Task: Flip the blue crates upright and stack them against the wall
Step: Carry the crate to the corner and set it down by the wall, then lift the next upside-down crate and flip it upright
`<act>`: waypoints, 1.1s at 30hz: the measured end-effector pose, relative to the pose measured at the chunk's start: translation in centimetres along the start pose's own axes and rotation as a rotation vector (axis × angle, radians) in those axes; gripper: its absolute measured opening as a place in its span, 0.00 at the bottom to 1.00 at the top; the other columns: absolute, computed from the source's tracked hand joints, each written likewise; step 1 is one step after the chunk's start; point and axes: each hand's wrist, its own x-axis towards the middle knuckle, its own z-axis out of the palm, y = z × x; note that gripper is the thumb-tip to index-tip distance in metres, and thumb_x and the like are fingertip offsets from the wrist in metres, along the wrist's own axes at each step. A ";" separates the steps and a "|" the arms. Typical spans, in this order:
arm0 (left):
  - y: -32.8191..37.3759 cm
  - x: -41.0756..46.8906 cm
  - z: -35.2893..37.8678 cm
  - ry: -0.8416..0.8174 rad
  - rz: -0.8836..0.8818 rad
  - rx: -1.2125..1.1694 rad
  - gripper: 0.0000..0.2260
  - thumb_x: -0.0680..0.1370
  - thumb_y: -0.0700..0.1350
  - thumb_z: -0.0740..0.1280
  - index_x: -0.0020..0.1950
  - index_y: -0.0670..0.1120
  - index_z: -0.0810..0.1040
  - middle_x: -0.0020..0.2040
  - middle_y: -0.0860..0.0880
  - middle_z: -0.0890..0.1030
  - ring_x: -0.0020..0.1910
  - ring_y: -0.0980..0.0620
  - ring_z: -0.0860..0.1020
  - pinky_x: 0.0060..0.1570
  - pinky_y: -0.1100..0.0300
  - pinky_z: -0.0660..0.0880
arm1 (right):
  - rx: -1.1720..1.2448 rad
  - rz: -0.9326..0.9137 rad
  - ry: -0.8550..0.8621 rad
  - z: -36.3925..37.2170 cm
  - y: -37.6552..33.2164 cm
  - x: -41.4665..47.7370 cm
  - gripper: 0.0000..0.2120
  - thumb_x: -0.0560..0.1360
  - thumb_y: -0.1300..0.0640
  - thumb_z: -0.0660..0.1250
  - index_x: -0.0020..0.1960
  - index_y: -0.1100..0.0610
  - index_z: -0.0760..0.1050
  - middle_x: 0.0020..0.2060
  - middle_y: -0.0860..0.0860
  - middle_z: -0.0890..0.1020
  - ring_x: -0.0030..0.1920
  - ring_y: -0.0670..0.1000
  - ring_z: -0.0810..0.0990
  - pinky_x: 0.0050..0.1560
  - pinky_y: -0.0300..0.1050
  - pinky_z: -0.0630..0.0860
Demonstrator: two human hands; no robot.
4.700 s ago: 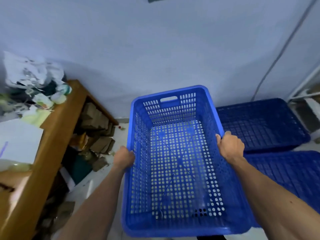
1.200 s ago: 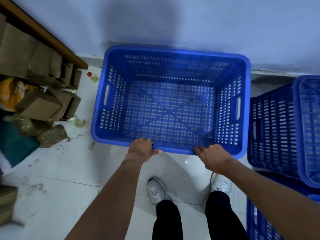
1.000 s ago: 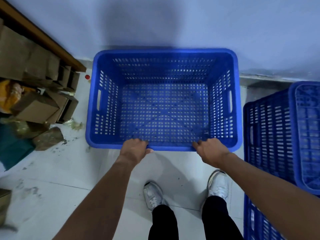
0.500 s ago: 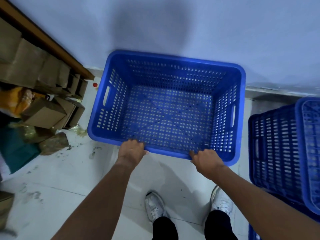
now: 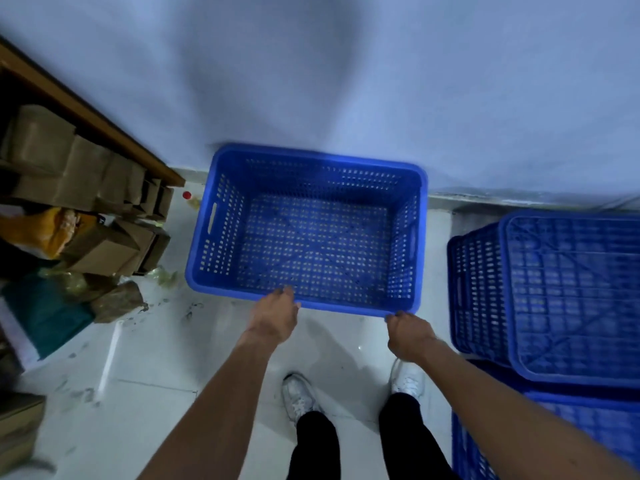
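An upright blue crate (image 5: 221, 233) stands on the white floor with its far side at the wall, open side up and nothing in it. My left hand (image 5: 275, 318) rests on the middle of its near rim, fingers curled over the edge. My right hand (image 5: 408, 336) holds the near right corner of that rim, fingers curled. To the right, an overturned blue crate (image 5: 571, 292) lies bottom up on top of another blue crate (image 5: 554, 431).
A wooden table edge (image 5: 104, 123) runs along the left, with cardboard boxes (image 5: 100, 247) and bags piled under it. A small red cap (image 5: 187, 195) lies by the wall. My white shoes (image 5: 298, 398) stand just behind the crate.
The crate, carried in the air before, now sits on the floor by the wall. Over the last second both hands stayed at its near rim, and the right hand slid toward the corner.
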 end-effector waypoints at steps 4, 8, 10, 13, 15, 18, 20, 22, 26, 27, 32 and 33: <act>3.1 -6.2 -5.2 -0.008 0.013 0.001 0.21 0.83 0.55 0.54 0.55 0.39 0.77 0.56 0.39 0.81 0.56 0.38 0.78 0.55 0.49 0.74 | 0.063 -0.015 -0.042 -4.0 1.1 -7.4 0.16 0.77 0.60 0.59 0.63 0.62 0.71 0.61 0.59 0.76 0.62 0.58 0.76 0.60 0.50 0.73; 6.7 -12.4 -10.2 -0.060 0.005 0.053 0.14 0.83 0.48 0.57 0.60 0.41 0.76 0.58 0.40 0.79 0.57 0.40 0.77 0.54 0.49 0.74 | 0.103 0.003 -0.032 -7.1 2.1 -13.8 0.16 0.77 0.60 0.59 0.63 0.62 0.72 0.61 0.59 0.76 0.61 0.59 0.76 0.57 0.48 0.72; 8.6 -15.8 -12.4 -0.131 0.022 0.048 0.16 0.80 0.41 0.60 0.67 0.45 0.70 0.62 0.41 0.77 0.60 0.41 0.76 0.56 0.49 0.74 | 0.149 0.010 -0.031 -8.4 2.7 -17.4 0.18 0.77 0.60 0.58 0.66 0.61 0.71 0.62 0.59 0.76 0.62 0.58 0.75 0.59 0.49 0.72; 11.2 -19.7 -14.8 -0.134 0.032 0.028 0.17 0.79 0.39 0.60 0.68 0.45 0.69 0.62 0.42 0.77 0.59 0.41 0.76 0.54 0.50 0.73 | 0.218 0.045 -0.019 -9.9 3.6 -22.4 0.20 0.78 0.59 0.57 0.69 0.60 0.69 0.66 0.58 0.74 0.65 0.58 0.74 0.62 0.50 0.72; 12.7 -21.9 -16.0 -0.099 0.044 0.008 0.15 0.79 0.40 0.59 0.66 0.44 0.70 0.59 0.41 0.78 0.55 0.41 0.77 0.50 0.50 0.72 | 0.242 0.064 -0.011 -10.6 4.0 -25.7 0.19 0.79 0.58 0.56 0.68 0.61 0.69 0.66 0.59 0.74 0.64 0.59 0.74 0.61 0.49 0.71; 14.5 -24.1 -17.2 -0.061 0.076 0.004 0.13 0.79 0.41 0.60 0.63 0.42 0.72 0.58 0.40 0.78 0.53 0.42 0.76 0.51 0.51 0.72 | 0.282 0.101 -0.019 -10.7 4.4 -29.3 0.18 0.81 0.57 0.55 0.68 0.63 0.69 0.67 0.59 0.74 0.65 0.59 0.74 0.62 0.48 0.70; 15.7 -24.9 -18.0 -0.059 0.130 0.028 0.12 0.78 0.41 0.61 0.61 0.41 0.73 0.58 0.40 0.78 0.55 0.41 0.77 0.53 0.50 0.73 | 0.334 0.157 -0.016 -10.6 4.5 -31.1 0.19 0.81 0.57 0.55 0.69 0.63 0.69 0.67 0.60 0.73 0.65 0.59 0.74 0.63 0.49 0.71; 16.8 -25.4 -18.4 -0.078 0.199 0.071 0.10 0.78 0.42 0.60 0.57 0.41 0.74 0.57 0.40 0.78 0.52 0.42 0.76 0.52 0.50 0.73 | 0.396 0.229 -0.014 -10.7 4.6 -32.9 0.19 0.80 0.57 0.56 0.69 0.63 0.68 0.67 0.61 0.73 0.64 0.60 0.75 0.62 0.50 0.72; 18.6 -26.2 -18.8 -0.072 0.339 0.125 0.06 0.77 0.43 0.58 0.48 0.44 0.73 0.53 0.41 0.80 0.46 0.44 0.76 0.43 0.52 0.72 | 0.536 0.350 0.095 -10.5 4.5 -35.7 0.18 0.79 0.58 0.56 0.64 0.64 0.72 0.63 0.61 0.77 0.60 0.60 0.77 0.59 0.50 0.74; 19.0 -26.5 -19.0 -0.075 0.382 0.133 0.07 0.76 0.43 0.58 0.48 0.43 0.74 0.53 0.40 0.80 0.47 0.42 0.78 0.43 0.51 0.73 | 0.564 0.387 0.138 -10.1 4.3 -36.3 0.16 0.78 0.58 0.56 0.60 0.63 0.74 0.62 0.61 0.78 0.58 0.59 0.78 0.57 0.50 0.75; 21.6 -29.3 -19.0 -0.084 0.563 0.144 0.09 0.77 0.43 0.56 0.47 0.44 0.75 0.54 0.40 0.82 0.51 0.40 0.79 0.50 0.51 0.75 | 0.681 0.550 0.209 -6.4 2.6 -40.0 0.11 0.78 0.56 0.57 0.55 0.60 0.74 0.61 0.60 0.78 0.54 0.58 0.77 0.54 0.48 0.73; 22.3 -30.2 -18.9 -0.080 0.607 0.160 0.09 0.77 0.43 0.57 0.47 0.44 0.75 0.54 0.41 0.82 0.51 0.40 0.78 0.49 0.53 0.74 | 0.695 0.588 0.227 -5.3 2.2 -40.9 0.14 0.78 0.55 0.58 0.58 0.60 0.75 0.61 0.59 0.79 0.57 0.59 0.78 0.56 0.49 0.74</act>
